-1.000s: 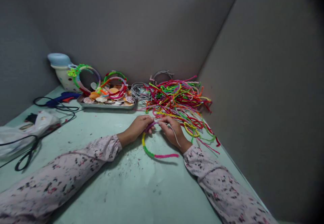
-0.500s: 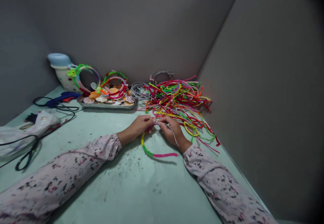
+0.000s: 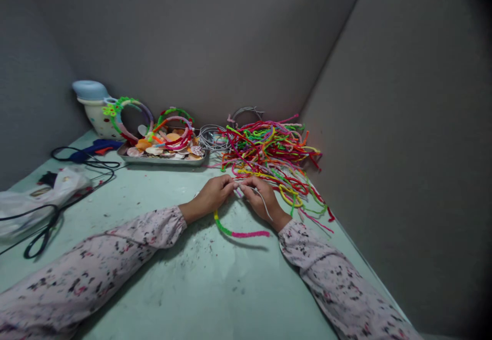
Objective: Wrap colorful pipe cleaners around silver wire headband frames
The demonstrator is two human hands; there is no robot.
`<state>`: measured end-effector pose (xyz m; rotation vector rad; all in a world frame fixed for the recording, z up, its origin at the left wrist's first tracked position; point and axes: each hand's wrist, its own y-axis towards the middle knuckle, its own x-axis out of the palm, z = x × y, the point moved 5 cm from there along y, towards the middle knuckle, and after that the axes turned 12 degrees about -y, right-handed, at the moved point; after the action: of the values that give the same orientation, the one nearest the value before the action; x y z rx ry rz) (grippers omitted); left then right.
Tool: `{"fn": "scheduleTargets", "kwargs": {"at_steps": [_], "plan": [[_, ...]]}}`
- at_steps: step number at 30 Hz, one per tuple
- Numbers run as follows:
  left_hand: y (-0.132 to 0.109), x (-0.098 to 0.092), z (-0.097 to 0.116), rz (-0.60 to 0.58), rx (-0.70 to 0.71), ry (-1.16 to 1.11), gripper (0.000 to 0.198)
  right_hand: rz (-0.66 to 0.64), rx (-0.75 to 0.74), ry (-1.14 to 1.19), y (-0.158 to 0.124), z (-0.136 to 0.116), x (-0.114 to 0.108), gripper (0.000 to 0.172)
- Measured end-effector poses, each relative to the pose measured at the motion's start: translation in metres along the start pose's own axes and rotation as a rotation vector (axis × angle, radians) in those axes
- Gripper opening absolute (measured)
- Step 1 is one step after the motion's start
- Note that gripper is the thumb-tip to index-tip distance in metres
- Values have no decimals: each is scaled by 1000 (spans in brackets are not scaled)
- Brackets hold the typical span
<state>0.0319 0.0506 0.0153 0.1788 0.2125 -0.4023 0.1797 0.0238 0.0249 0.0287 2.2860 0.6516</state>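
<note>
Both hands meet over the pale green table (image 3: 215,288), just in front of a heap of pipe cleaners. My left hand (image 3: 213,195) is closed, its fingertips pinched on a fuzzy hoop (image 3: 230,231) wrapped in yellow, green and pink that curves down toward me. My right hand (image 3: 261,197) is closed too, pinching the same spot of the hoop, and a thin grey wire (image 3: 264,202) runs across its back. The tips of both hands touch.
A tangled heap of bright pipe cleaners (image 3: 272,150) lies behind the hands. A metal tray (image 3: 161,159) with shells and finished hoops, a white jug (image 3: 94,106), a blue glue gun (image 3: 94,149), scissors (image 3: 40,237) and a plastic bag (image 3: 38,196) sit left. Grey walls close in behind and right.
My left hand has crept up along the hoop toward my right, covering more of its upper part. The purple wrap seen earlier is now hidden under the fingers.
</note>
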Motion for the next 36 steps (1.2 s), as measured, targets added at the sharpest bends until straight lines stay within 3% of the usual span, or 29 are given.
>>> {"fn": "scheduleTargets", "kwargs": {"at_steps": [5, 15, 30, 36], "plan": [[-2, -1, 6, 52, 44, 82, 24, -13, -3, -1, 0, 0, 0, 20], [-2, 2, 1, -12, 27, -64, 21, 22, -5, -11, 2, 0, -1, 15], [-7, 2, 18, 32, 181, 412, 16, 28, -30, -32, 1, -1, -1, 13], [-7, 2, 19, 33, 167, 370, 16, 43, -24, -24, 1, -1, -2, 12]]}}
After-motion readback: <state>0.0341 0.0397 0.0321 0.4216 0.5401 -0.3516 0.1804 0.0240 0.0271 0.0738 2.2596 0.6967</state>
